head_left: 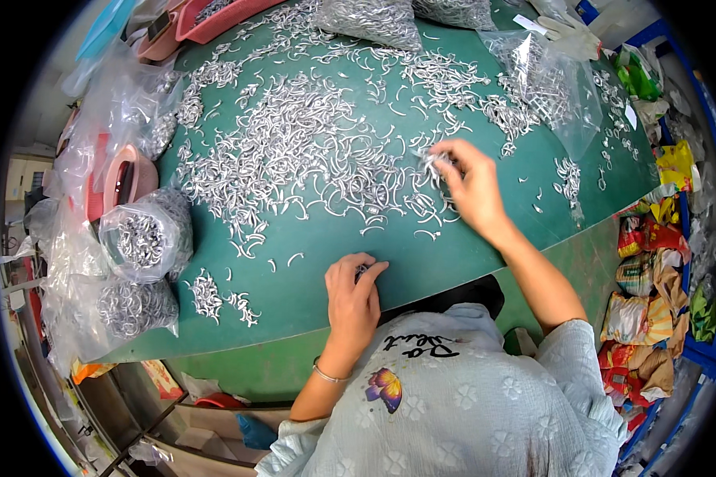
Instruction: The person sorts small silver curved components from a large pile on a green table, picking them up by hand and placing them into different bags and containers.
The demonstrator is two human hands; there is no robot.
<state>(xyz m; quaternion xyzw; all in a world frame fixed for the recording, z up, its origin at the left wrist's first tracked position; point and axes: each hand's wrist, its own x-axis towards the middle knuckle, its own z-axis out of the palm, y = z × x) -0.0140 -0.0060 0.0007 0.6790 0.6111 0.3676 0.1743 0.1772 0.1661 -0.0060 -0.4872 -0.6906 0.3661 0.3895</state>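
Observation:
A wide spread of small, curved, silver-coloured metal pieces [294, 131] covers the middle of the green table [294, 318]. At the right side of this spread, my right hand [476, 184] has its thumb and fingers closed on a few of the metal pieces [436, 161]. My left hand [352, 298] rests near the table's front edge, its fingers curled around a few small metal pieces [362, 271] that show between thumb and forefinger. Left of it lie two little heaps of similar pieces [207, 296].
Clear plastic bags filled with metal pieces [139, 306] line the table's left side, beside a pink basket [135, 176]. More full bags [374, 22] and a pink tray [207, 20] lie at the far edge. An open bag [561, 103] lies far right. Colourful packages [632, 318] are stacked beyond the table's right edge.

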